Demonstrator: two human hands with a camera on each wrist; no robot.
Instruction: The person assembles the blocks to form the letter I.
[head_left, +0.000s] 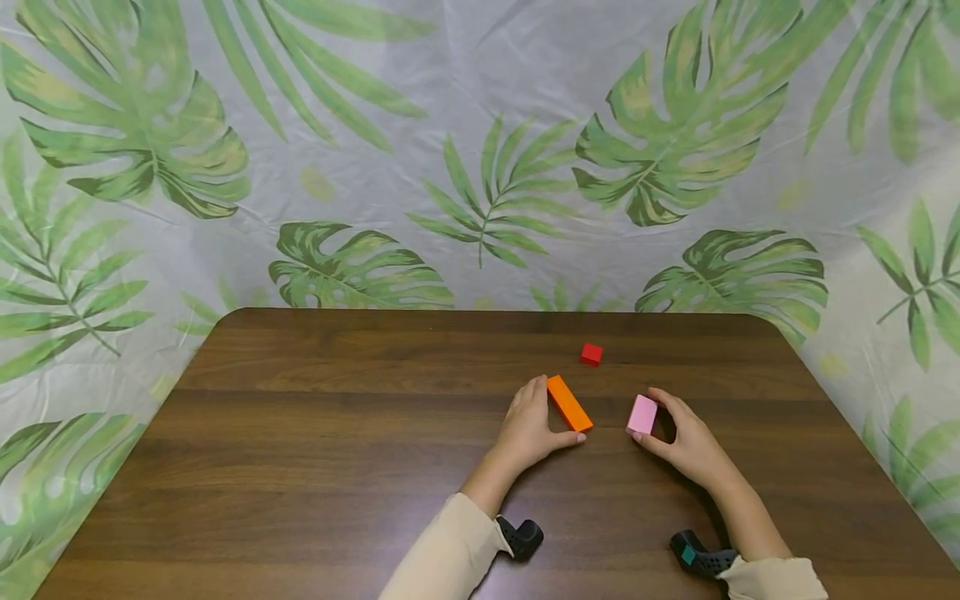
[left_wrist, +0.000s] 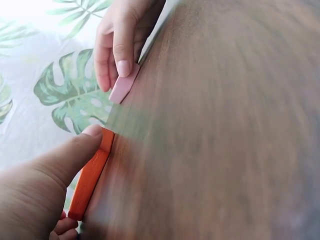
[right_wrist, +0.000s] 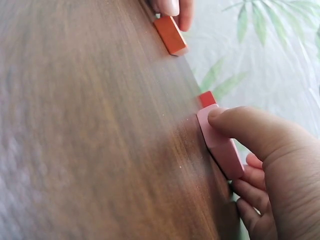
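Note:
My left hand (head_left: 527, 427) spans a long orange block (head_left: 570, 404) lying at a slant on the table, thumb at its near end and fingers at its far end. In the left wrist view, the thumb touches one end of the orange block (left_wrist: 90, 182) and fingertips show at the other. To the right, my right hand (head_left: 692, 443) grips a shorter pink block (head_left: 642, 414) between thumb and fingers. The right wrist view shows the thumb on the pink block (right_wrist: 221, 142), which rests on the table. A gap separates the two blocks.
A small red block (head_left: 592, 354) lies farther back on the brown wooden table (head_left: 315, 442), beyond both hands. Behind the table's far edge hangs a leaf-patterned cloth (head_left: 510, 75). Black wrist devices (head_left: 525, 539) are worn near both sleeves.

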